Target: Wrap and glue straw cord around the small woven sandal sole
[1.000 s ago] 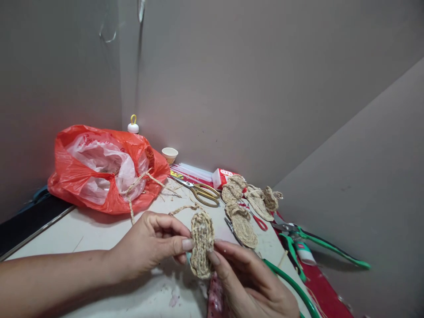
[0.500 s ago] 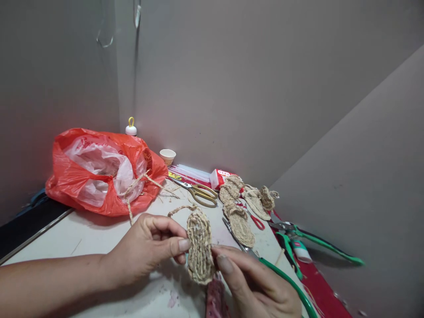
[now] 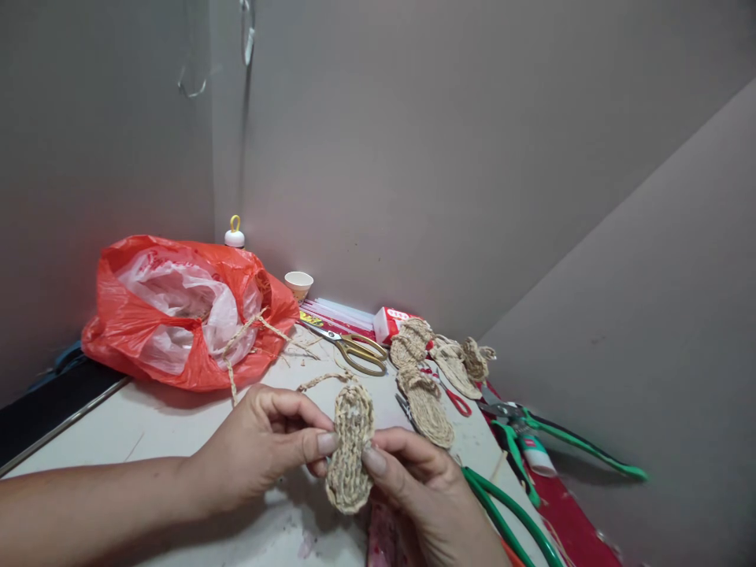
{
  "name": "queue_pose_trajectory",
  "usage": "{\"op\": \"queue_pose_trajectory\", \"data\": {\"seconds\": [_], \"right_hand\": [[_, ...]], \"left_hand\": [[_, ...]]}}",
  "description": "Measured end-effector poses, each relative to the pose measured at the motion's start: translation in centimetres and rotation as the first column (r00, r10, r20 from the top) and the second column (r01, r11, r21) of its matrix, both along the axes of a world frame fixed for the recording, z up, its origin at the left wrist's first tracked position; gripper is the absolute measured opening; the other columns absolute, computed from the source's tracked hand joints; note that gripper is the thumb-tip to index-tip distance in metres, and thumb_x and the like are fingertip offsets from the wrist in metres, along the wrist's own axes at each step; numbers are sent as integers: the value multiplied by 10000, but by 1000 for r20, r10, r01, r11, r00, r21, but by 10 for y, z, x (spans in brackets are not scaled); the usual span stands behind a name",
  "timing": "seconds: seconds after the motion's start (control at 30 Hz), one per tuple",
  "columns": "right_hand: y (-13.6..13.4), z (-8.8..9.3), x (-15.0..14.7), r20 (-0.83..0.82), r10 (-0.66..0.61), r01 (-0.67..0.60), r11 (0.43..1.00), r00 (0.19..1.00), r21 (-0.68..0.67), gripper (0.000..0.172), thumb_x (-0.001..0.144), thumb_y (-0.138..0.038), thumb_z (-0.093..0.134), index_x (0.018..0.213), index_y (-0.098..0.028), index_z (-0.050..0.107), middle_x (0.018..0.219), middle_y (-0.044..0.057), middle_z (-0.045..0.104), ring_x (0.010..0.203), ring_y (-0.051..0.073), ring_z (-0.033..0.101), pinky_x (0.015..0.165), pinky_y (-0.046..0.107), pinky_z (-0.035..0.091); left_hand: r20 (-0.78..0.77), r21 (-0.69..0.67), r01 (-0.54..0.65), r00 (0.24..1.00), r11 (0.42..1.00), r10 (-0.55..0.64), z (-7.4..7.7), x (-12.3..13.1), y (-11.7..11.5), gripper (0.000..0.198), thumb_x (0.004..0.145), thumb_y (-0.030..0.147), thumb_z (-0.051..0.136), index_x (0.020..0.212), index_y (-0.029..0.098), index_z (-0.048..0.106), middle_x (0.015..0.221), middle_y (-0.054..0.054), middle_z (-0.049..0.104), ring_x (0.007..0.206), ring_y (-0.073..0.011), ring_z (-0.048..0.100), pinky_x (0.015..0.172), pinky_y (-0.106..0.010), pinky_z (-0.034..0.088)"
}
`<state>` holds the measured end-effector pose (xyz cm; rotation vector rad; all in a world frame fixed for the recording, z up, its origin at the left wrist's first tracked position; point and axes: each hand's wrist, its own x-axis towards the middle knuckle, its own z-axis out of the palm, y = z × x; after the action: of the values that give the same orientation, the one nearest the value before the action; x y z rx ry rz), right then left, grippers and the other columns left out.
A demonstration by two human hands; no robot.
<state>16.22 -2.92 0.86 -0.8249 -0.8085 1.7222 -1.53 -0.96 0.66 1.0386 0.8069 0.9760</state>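
A small woven straw sole (image 3: 350, 449), shaped like a tiny sandal bottom, is held upright between both my hands above the white table (image 3: 159, 429). My left hand (image 3: 265, 445) pinches its left edge with thumb and fingers. My right hand (image 3: 416, 492) pinches its right edge from below, thumb on the front face. A braided straw cord (image 3: 322, 380) trails from the sole's top toward the back.
An orange plastic bag (image 3: 183, 311) with straw cord lies at the back left. Gold-handled scissors (image 3: 354, 349), several finished straw sandals (image 3: 425, 386), a paper cup (image 3: 298, 283), green-handled pliers (image 3: 531, 441), red small scissors (image 3: 454, 398) and a red-white box (image 3: 390, 321) crowd the right side by the grey walls.
The sole has tilted and dropped slightly. My right hand has slid up along its right edge, and the thumb now presses its front.
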Motion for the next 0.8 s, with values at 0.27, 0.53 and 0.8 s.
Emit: {"op": "queue_pose_trajectory", "data": {"seconds": [0.27, 0.53, 0.8], "right_hand": [[1, 6, 1, 29, -72, 74, 996, 997, -58, 199, 621, -270, 888, 743, -200, 748, 673, 36, 756, 606, 182, 706, 640, 302, 572], [4, -6, 2, 114, 0, 1, 1000, 994, -8, 201, 639, -292, 876, 748, -189, 742, 691, 19, 734, 582, 125, 652, 589, 235, 535], [9, -1, 7, 145, 52, -59, 997, 988, 48, 295, 656, -319, 858, 886, -198, 718, 787, 24, 721, 692, 145, 644, 679, 257, 521]], "left_hand": [[-16, 71, 3, 1000, 997, -2, 4, -1, 0, 335, 750, 439, 744, 909, 145, 728, 728, -26, 699, 630, -114, 623, 630, -229, 477], [-88, 40, -45, 995, 998, 49, 4, 2, -1, 240, 659, 289, 811, 764, 134, 661, 675, 26, 622, 609, -81, 520, 595, -199, 415], [-142, -14, 72, 987, 997, -73, 2, 4, 0, 164, 693, 257, 748, 744, 125, 664, 633, 18, 607, 571, -84, 502, 581, -215, 398]]}}
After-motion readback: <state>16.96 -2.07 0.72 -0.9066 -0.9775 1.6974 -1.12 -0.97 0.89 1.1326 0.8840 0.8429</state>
